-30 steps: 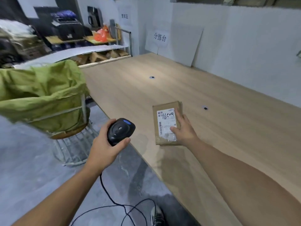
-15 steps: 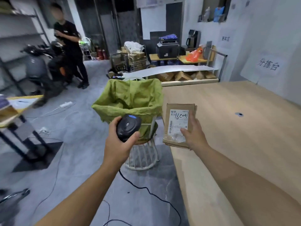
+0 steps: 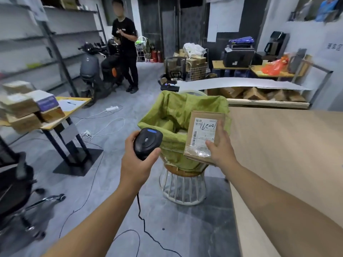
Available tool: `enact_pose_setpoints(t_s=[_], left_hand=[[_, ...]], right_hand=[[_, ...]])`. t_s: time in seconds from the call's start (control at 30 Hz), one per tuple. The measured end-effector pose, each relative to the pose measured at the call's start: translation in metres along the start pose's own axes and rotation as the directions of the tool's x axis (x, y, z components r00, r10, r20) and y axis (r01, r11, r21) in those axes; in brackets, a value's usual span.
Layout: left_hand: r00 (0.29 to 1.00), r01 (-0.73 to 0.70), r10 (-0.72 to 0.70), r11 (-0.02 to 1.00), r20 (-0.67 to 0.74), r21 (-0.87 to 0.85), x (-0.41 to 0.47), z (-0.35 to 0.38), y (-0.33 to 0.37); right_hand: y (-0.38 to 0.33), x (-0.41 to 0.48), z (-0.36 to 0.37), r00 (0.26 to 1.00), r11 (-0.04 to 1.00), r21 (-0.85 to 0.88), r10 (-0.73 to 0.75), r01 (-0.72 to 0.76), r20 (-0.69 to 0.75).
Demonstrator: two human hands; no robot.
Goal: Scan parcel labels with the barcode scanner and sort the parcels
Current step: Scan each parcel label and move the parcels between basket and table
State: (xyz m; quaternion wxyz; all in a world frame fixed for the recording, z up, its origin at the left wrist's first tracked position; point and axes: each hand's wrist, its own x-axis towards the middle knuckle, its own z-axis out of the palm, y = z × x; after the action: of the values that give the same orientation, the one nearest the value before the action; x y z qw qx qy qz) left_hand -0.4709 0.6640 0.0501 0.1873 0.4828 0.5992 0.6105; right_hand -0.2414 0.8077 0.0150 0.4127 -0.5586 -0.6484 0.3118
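My right hand (image 3: 220,148) grips a flat brown cardboard parcel (image 3: 199,135) by its lower right corner, white label facing me with handwritten numbers. The parcel hangs in the air in front of the right rim of a basket lined with a green bag (image 3: 172,115), just left of the wooden table (image 3: 285,149). My left hand (image 3: 138,160) holds a black barcode scanner (image 3: 146,142) with a blue button on top, level with the parcel and to its left. The scanner's black cable (image 3: 141,217) trails down to the floor.
A small yellow-topped table (image 3: 70,108) at the left carries stacked parcels (image 3: 27,104). A person in black (image 3: 126,52) stands by a scooter (image 3: 92,67) at the back. A black office chair (image 3: 16,191) sits low left. Cables (image 3: 104,117) cross the grey floor. Shelves with boxes (image 3: 259,93) stand behind the basket.
The view has swung left, away from the table. My right hand lifted the parcel off the table and carried it left to the green-lined basket; the scanner stayed in my left hand.
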Motion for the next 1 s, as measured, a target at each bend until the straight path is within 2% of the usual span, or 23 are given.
enact_pose_setpoints(t_s=[0.17,0.53,0.8,1.0], left_hand=[[0.999,0.018,-0.018,1.0,0.04,-0.02,0.074,0.006,-0.041],[0.994,0.049,-0.045,0.998,0.103,-0.03,0.214,0.035,-0.091],[0.991,0.105,-0.1,0.993,0.089,-0.053,0.303,0.107,-0.115],[0.986,0.136,-0.138,0.99,0.091,0.03,0.386,0.192,-0.144]], right_hand=[[-0.003,0.069,0.04,0.999,0.998,-0.064,0.021,-0.024,-0.046],[0.021,0.187,0.08,0.971,0.961,-0.149,0.218,-0.231,-0.097],[0.076,0.288,0.109,0.937,0.895,-0.309,0.347,-0.323,0.028],[0.142,0.38,0.137,0.894,0.873,-0.322,0.427,-0.367,0.139]])
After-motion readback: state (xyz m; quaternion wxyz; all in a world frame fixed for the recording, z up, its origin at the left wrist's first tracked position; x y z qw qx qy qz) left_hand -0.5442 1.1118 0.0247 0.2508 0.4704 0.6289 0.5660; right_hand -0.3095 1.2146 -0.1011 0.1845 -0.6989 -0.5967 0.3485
